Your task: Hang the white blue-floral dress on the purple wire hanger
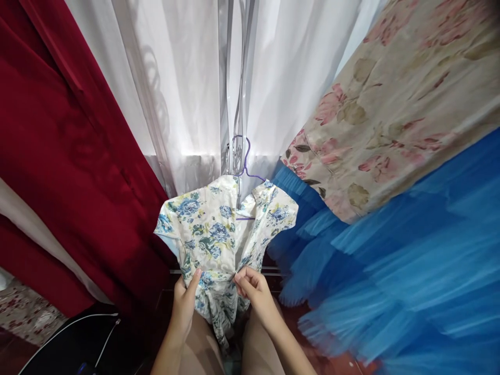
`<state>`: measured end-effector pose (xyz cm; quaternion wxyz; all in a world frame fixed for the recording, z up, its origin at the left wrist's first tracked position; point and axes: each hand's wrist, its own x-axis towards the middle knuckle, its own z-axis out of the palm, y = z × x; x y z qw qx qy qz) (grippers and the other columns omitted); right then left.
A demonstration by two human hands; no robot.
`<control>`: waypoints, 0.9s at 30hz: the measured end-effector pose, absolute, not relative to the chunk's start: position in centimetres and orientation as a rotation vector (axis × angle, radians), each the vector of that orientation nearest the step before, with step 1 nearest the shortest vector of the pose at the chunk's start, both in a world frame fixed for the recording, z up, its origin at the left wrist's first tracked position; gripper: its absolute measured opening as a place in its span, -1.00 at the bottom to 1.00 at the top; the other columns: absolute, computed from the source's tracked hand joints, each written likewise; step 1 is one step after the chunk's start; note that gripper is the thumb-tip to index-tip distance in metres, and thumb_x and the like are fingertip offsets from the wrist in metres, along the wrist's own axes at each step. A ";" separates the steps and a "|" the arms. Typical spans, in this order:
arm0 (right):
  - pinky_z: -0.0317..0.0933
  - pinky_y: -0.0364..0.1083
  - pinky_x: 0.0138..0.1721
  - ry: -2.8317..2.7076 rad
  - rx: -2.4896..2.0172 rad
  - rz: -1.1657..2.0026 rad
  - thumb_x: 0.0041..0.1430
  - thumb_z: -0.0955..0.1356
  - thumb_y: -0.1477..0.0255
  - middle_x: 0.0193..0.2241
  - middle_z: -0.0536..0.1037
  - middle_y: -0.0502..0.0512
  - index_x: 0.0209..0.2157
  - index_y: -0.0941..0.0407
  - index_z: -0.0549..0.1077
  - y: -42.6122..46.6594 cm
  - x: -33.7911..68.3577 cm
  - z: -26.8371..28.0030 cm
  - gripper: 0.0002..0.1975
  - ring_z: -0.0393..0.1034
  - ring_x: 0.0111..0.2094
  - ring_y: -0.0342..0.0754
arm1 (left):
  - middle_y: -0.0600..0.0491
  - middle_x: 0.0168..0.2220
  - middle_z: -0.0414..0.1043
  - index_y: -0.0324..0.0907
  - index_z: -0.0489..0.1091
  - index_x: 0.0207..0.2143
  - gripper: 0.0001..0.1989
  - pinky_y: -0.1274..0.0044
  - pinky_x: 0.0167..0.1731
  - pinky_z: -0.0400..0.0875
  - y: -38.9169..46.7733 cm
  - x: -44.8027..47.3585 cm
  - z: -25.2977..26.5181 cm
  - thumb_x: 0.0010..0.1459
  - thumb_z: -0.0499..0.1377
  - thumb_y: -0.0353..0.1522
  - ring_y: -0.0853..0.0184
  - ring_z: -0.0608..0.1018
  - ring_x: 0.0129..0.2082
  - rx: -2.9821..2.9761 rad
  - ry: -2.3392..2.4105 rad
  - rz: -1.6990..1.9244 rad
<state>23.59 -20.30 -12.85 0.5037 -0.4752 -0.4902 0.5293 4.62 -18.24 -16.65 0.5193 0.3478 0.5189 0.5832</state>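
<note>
Pinching the flowered dress [213, 229] in front, the right hand [252, 284] was closed. The left hand [185, 299] gripped its waist, maybe to keep it still. A purple hanger [246, 167] inside the dress likely spread its shoulders. Blue tulle [371, 276] hung right of the dress.

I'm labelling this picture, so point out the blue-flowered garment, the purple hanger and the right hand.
Blue-flowered garment [217, 232], head view: on its patterned front.
Purple hanger [246, 169], head view: where the hook meets the arms.
Right hand [254, 285], head view: the middle of the hand.
</note>
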 end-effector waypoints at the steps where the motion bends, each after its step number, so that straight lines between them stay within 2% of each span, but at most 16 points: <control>1: -0.05 -0.14 -0.52 -1.168 -1.152 1.297 0.18 0.35 0.05 -0.65 0.31 -0.08 -0.54 0.09 0.28 -20.7 23.5 -13.1 -0.56 0.07 -0.60 -0.16 | -0.10 -0.05 0.52 -0.19 0.42 -0.02 -0.54 0.29 0.12 0.34 -18.2 4.6 -16.7 0.10 0.28 -0.13 0.06 0.49 0.09 0.875 1.254 1.426; 4: -0.09 -0.14 -0.53 -1.130 -1.153 1.309 0.18 0.36 0.07 -0.67 0.27 -0.10 -0.56 0.08 0.24 -21.7 23.2 -13.2 -0.57 0.02 -0.61 -0.17 | -0.12 0.07 0.39 -0.14 0.32 0.03 -0.53 0.27 0.13 0.30 -18.8 5.5 -17.2 0.11 0.27 -0.18 0.09 0.44 0.11 1.055 1.459 1.697; 7: -0.08 -0.15 -0.53 -1.121 -1.145 1.301 0.18 0.36 0.07 -0.67 0.25 -0.10 -0.58 0.08 0.22 -22.3 22.9 -13.0 -0.55 0.04 -0.61 -0.17 | -0.11 0.09 0.31 -0.09 0.30 0.02 -0.56 0.26 0.18 0.22 -20.2 7.5 -17.6 0.08 0.29 -0.30 0.11 0.38 0.14 1.346 1.547 1.875; 9: -0.05 -0.14 -0.52 -1.130 -1.141 1.292 0.17 0.36 0.07 -0.68 0.23 -0.10 -0.59 0.08 0.22 -22.5 22.7 -12.8 -0.54 0.06 -0.61 -0.16 | -0.11 0.07 0.33 -0.08 0.32 0.02 -0.55 0.28 0.19 0.22 -21.1 9.3 -17.8 0.05 0.29 -0.36 0.10 0.38 0.14 1.500 1.386 1.699; 12: -0.02 -0.14 -0.50 -1.138 -1.138 1.274 0.19 0.35 0.08 -0.65 0.24 -0.09 -0.57 0.09 0.24 -22.8 22.5 -12.5 -0.56 0.11 -0.58 -0.15 | -0.10 0.03 0.42 -0.04 0.35 0.05 -0.52 0.32 0.11 0.32 -21.6 11.6 -17.9 0.03 0.27 -0.37 0.08 0.46 0.07 1.437 1.223 1.408; 14: 0.01 -0.15 -0.48 -1.157 -1.129 1.262 0.21 0.35 0.09 -0.62 0.26 -0.08 -0.54 0.10 0.26 -23.0 22.5 -12.2 -0.57 0.15 -0.56 -0.14 | -0.06 -0.07 0.49 -0.03 0.40 -0.03 -0.61 0.34 0.01 0.40 -21.5 12.4 -17.8 0.05 0.25 -0.33 0.08 0.52 -0.03 1.381 1.224 1.347; 17: 0.01 -0.15 -0.49 -1.189 -1.105 1.282 0.20 0.35 0.08 -0.63 0.31 -0.06 -0.53 0.12 0.31 -23.2 22.8 -11.3 -0.58 0.16 -0.57 -0.16 | 0.02 -0.37 0.50 -0.06 0.44 -0.31 -0.89 0.41 -0.23 0.43 -21.1 12.2 -17.3 0.12 0.20 -0.25 0.16 0.55 -0.30 1.475 1.264 1.328; 20: -0.13 -0.16 -0.58 -1.117 -1.104 1.385 0.17 0.38 0.08 -0.71 0.30 -0.09 -0.52 0.14 0.37 -22.7 23.5 -9.9 -0.58 0.02 -0.67 -0.22 | 0.07 -0.58 0.34 -0.08 0.30 -0.54 -0.75 0.47 -0.39 0.34 -21.0 11.4 -16.5 0.18 0.14 -0.23 0.27 0.42 -0.52 1.632 1.303 1.297; 23: -0.28 -0.15 -0.62 -1.001 -1.057 1.437 0.15 0.40 0.11 -0.74 0.28 -0.12 -0.46 0.17 0.44 -20.8 24.5 -7.7 -0.62 -0.09 -0.70 -0.25 | 0.07 -0.61 0.27 -0.08 0.24 -0.60 -0.68 0.49 -0.43 0.28 -21.0 10.7 -16.2 0.19 0.12 -0.22 0.29 0.36 -0.55 1.715 1.313 1.248; 27: -0.34 -0.14 -0.63 -0.969 -0.945 1.337 0.12 0.43 0.16 -0.75 0.22 -0.15 -0.44 0.19 0.49 -16.0 25.3 -2.7 -0.66 -0.13 -0.71 -0.27 | 0.08 -0.64 0.20 -0.08 0.18 -0.63 -0.61 0.49 -0.46 0.23 -20.8 10.4 -16.7 0.21 0.11 -0.15 0.30 0.31 -0.58 1.757 1.345 1.210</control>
